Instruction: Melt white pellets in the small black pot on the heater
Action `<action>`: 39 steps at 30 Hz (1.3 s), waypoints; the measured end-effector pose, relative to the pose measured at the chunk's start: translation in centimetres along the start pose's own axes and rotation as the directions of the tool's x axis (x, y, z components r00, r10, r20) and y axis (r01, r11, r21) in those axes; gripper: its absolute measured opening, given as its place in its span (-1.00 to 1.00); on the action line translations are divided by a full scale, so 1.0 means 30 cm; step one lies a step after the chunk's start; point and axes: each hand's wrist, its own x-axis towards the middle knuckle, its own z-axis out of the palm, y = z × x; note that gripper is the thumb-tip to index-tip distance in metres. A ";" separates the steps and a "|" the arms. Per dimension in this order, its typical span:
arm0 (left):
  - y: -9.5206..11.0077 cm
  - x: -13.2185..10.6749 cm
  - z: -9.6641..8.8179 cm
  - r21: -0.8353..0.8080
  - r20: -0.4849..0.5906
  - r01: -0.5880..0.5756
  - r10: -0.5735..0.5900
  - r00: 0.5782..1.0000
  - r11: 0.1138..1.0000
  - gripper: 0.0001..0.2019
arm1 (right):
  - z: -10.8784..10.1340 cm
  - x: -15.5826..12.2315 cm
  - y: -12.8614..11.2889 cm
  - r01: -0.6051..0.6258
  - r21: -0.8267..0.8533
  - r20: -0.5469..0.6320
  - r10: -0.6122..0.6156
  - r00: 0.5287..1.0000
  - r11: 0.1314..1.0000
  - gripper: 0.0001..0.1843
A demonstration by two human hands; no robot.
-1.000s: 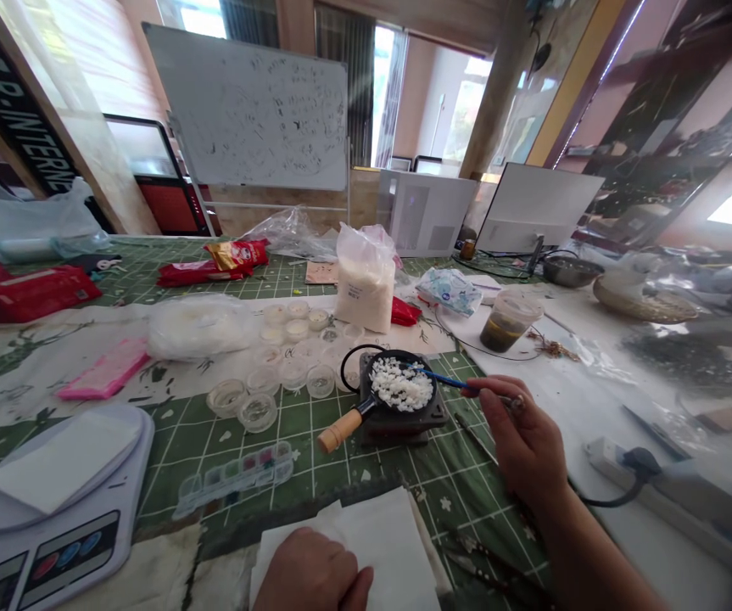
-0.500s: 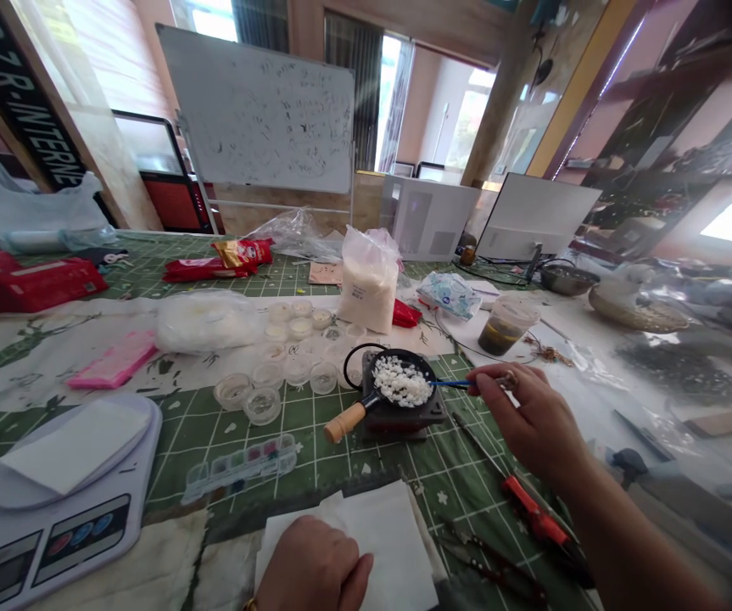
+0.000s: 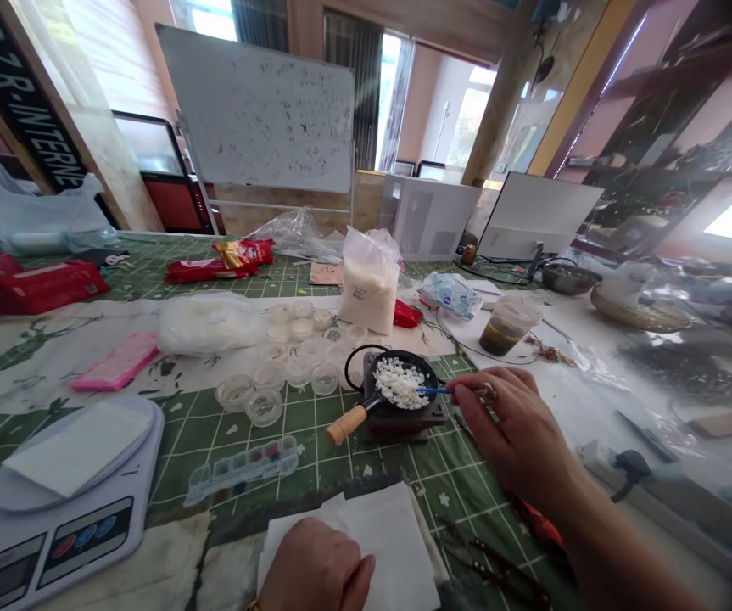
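Observation:
My right hand point(image 3: 509, 416) pinches a thin blue stick point(image 3: 433, 390), whose tip lies among white pellets point(image 3: 399, 382) in a small black frying pan point(image 3: 430, 367). The pan sits on a small dark hot plate point(image 3: 397, 428), and its wooden handle point(image 3: 346, 423) points toward me on the left. On a stack of white paper point(image 3: 391, 543) rests my left hand point(image 3: 318, 564), closed in a loose fist with nothing visible in it. Its fingertips are tucked out of sight.
Left stands a kitchen scale point(image 3: 142, 475) with a paper on it. Several clear round containers point(image 3: 264, 407), a pill box point(image 3: 242, 468) and a bag of white pellets point(image 3: 369, 293) lie around the pan. Scissors point(image 3: 493, 564) and a red-handled tool point(image 3: 540, 524) are beside my right arm.
My right hand has moved left toward the pan, pushing the blue stick deeper over the pellets. The left hand has stayed on the paper.

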 end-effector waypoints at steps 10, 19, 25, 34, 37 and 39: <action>-0.002 0.002 0.002 0.024 -0.045 -0.008 0.009 0.999 1.000 -0.67 | -0.010 0.018 -0.031 -0.020 0.040 0.054 0.017 0.998 0.999 -0.83; -0.001 0.009 0.001 0.020 -0.044 0.002 -0.001 0.999 1.000 -0.66 | 0.013 -0.027 0.001 -0.241 0.245 0.003 0.248 0.969 0.939 -0.79; -0.003 0.004 0.001 0.050 -0.085 -0.005 0.009 0.996 0.999 -0.64 | 0.045 -0.065 0.045 -0.461 0.412 0.046 0.487 0.872 0.786 -0.75; -0.015 0.001 0.018 0.083 -0.108 -0.016 0.025 0.994 0.996 -0.59 | 0.083 -0.091 0.070 -0.464 0.600 0.108 0.509 0.854 0.652 -0.74; -0.015 0.005 0.015 0.108 -0.105 -0.025 0.037 0.994 0.994 -0.56 | 0.077 -0.102 0.079 -0.481 0.604 0.066 0.562 0.825 0.635 -0.73; -0.015 0.011 0.012 0.116 -0.107 -0.030 0.042 0.993 0.993 -0.55 | 0.070 -0.106 0.080 -0.481 0.617 0.082 0.557 0.826 0.622 -0.72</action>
